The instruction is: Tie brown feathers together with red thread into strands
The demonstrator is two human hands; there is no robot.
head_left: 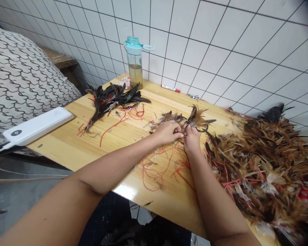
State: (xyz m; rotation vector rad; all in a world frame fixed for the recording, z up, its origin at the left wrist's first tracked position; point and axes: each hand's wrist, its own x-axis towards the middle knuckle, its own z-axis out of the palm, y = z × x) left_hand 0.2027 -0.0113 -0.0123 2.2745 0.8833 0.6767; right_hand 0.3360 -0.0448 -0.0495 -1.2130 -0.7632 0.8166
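My right hand [192, 139] is closed around the base of a small bunch of brown and black feathers [195, 118], whose tips fan out above the fingers. Right beside it, my left hand [168, 132] has its thumb and fingers pinched together at the quill ends; what lies between them is too small to make out. Behind the left hand, more loose brown feathers [171, 117] rest on the wooden table [154, 94]. Tangled red strings [156, 171] spread over the tabletop just below both hands.
A large heap of brown feathers [272, 153] covers the right side. At the left are black feathers [113, 97] and a white power bank [38, 124] with a cable. A water bottle [135, 65] and a red-and-white marker [170, 88] stand and lie near the tiled wall [184, 44].
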